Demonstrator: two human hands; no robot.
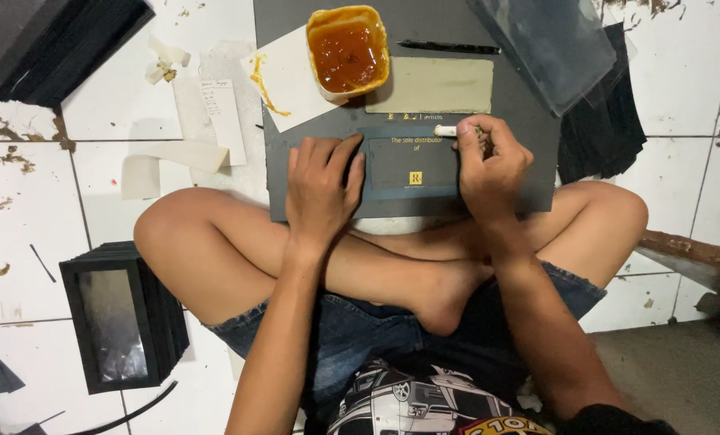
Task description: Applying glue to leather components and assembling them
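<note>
I sit cross-legged on a tiled floor with a dark grey board (529, 129) in front of my knees. On it lies a dark card frame with a window (408, 161) and gold print. My left hand (321, 189) presses flat on the frame's left edge. My right hand (493, 165) is closed on a small white-handled brush (446, 130), its tip at the frame's upper right edge. A tub of amber glue (348, 50) stands at the far side of the board on a white paper sheet (283, 80).
A grey-green card (440, 84) and a black pen (448, 47) lie beyond the frame. A clear plastic sheet (549, 44) covers dark cards (610, 121) at right. A stack of black window frames (118, 326) stands at left. Paper strips (174, 153) litter the floor.
</note>
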